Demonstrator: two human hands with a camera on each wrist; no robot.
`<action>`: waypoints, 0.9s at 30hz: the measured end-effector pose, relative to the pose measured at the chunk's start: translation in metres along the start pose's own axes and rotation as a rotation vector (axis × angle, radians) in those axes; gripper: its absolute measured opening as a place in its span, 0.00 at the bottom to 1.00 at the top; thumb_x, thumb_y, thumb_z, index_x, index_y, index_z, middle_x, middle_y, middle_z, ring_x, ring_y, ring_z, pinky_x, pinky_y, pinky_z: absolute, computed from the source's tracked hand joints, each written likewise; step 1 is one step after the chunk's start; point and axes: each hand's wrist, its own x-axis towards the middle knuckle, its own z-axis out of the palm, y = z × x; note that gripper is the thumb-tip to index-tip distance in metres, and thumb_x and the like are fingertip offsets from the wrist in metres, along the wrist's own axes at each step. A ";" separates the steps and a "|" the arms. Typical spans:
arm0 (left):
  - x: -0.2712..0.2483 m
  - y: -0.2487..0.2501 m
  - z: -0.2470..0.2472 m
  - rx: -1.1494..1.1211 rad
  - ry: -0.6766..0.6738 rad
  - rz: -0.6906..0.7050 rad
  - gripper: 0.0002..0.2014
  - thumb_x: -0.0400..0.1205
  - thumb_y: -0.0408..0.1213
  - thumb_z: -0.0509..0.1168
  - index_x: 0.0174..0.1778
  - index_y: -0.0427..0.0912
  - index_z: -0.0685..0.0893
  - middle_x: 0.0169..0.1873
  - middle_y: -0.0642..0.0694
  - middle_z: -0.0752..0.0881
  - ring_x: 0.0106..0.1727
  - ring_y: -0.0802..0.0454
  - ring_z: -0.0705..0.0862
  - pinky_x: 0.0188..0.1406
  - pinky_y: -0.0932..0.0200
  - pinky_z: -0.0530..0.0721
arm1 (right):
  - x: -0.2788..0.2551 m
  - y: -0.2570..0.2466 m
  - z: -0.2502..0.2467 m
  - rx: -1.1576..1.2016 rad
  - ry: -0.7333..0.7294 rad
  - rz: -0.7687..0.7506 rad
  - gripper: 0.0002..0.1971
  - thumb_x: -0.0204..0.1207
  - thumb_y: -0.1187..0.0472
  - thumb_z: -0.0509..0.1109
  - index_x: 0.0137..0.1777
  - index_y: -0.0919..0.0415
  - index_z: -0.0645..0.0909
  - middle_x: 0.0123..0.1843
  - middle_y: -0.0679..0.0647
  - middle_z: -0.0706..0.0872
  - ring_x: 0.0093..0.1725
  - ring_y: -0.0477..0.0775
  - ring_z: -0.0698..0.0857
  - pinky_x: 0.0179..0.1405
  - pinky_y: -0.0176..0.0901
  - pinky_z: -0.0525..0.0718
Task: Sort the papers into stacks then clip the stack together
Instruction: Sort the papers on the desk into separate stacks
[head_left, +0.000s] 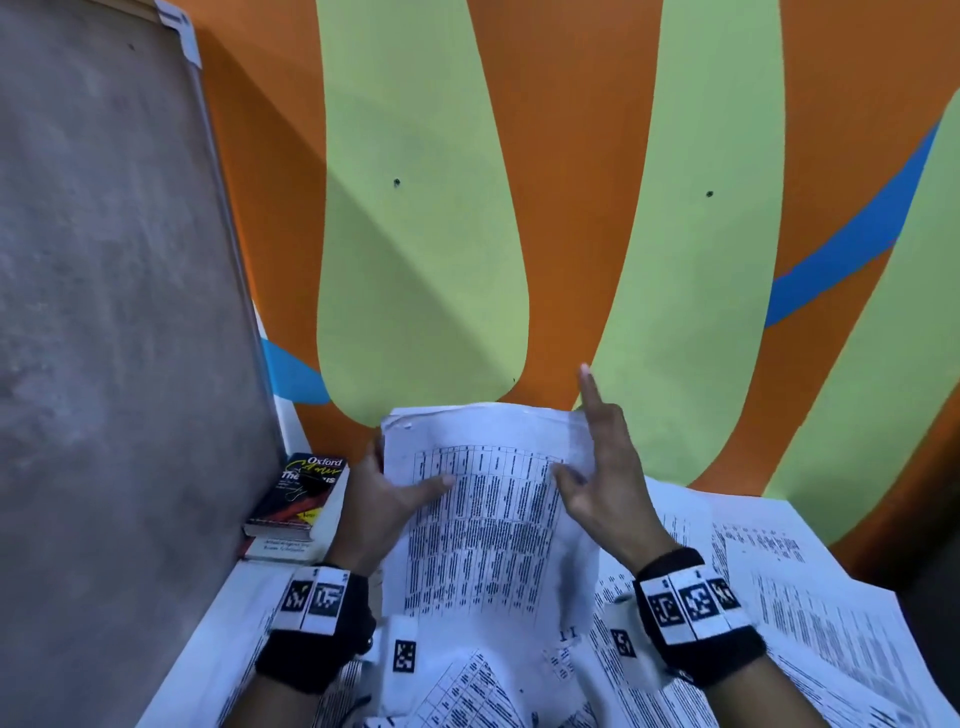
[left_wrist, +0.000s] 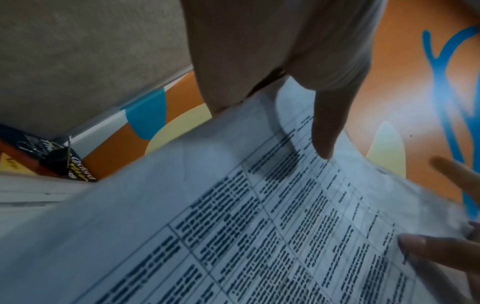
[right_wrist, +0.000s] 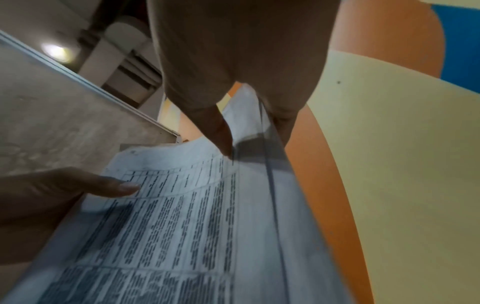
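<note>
the left hand (head_left: 375, 506) grips the left edge of the paper stack (head_left: 488, 509), thumb flat on the printed face, fingers behind. the right hand (head_left: 602, 488) pinches the right edge with the thumb on the face, index finger extended upward. the stack is held raised above loose papers (head_left: 810, 613) on the table, long axis running from the person toward the wall, top edge farthest. only the left wrist view shows a binder clip (left_wrist: 60, 159) on the oxford book (head_left: 304, 493).
</note>
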 end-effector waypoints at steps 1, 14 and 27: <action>0.002 -0.003 -0.001 0.005 -0.005 -0.003 0.43 0.55 0.54 0.84 0.65 0.48 0.76 0.61 0.46 0.85 0.65 0.45 0.82 0.66 0.44 0.79 | 0.004 0.000 -0.001 -0.028 -0.014 -0.023 0.47 0.70 0.74 0.71 0.81 0.38 0.54 0.55 0.51 0.70 0.47 0.34 0.74 0.38 0.19 0.75; -0.003 0.005 0.008 -0.076 0.123 0.017 0.15 0.63 0.49 0.81 0.38 0.46 0.88 0.33 0.56 0.91 0.37 0.58 0.88 0.38 0.64 0.85 | -0.021 0.008 0.019 0.401 0.085 0.319 0.16 0.81 0.67 0.64 0.64 0.49 0.70 0.54 0.56 0.83 0.51 0.44 0.83 0.55 0.46 0.78; -0.009 -0.023 0.015 -0.010 0.116 -0.035 0.08 0.67 0.31 0.80 0.31 0.42 0.86 0.24 0.58 0.89 0.28 0.62 0.86 0.28 0.70 0.82 | -0.038 0.014 0.035 0.520 0.047 0.400 0.19 0.83 0.68 0.61 0.72 0.59 0.63 0.63 0.47 0.81 0.62 0.36 0.81 0.64 0.30 0.77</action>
